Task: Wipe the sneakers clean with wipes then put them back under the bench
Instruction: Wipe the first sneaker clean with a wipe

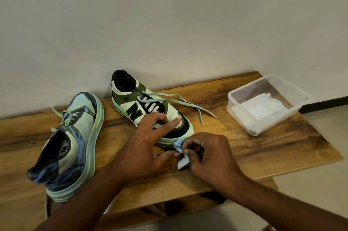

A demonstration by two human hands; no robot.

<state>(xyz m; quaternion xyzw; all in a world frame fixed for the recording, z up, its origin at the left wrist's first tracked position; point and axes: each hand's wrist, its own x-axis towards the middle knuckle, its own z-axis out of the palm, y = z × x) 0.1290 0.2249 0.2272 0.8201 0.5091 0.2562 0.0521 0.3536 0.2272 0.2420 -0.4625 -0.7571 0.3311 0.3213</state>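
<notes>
Green sneaker (150, 106) with a big "N" sits mid-bench (263, 151); right hand (209, 155) pinches a wipe (181, 152) at its toe, left hand (148, 144) rests on it, fingers spread. Second sneaker (73, 142), NB logo inside, lies left; wipes tub (263, 104) right.

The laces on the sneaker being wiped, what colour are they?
Pale mint green laces, lying untied across the bench; the head view shows them clearly.

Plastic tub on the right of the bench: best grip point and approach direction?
Take the plastic tub by its near long rim, coming from above: it stands upright and open-topped, the rim forms a lip, and nothing stands beside it on the bench. Wipes lie flat inside.
</notes>
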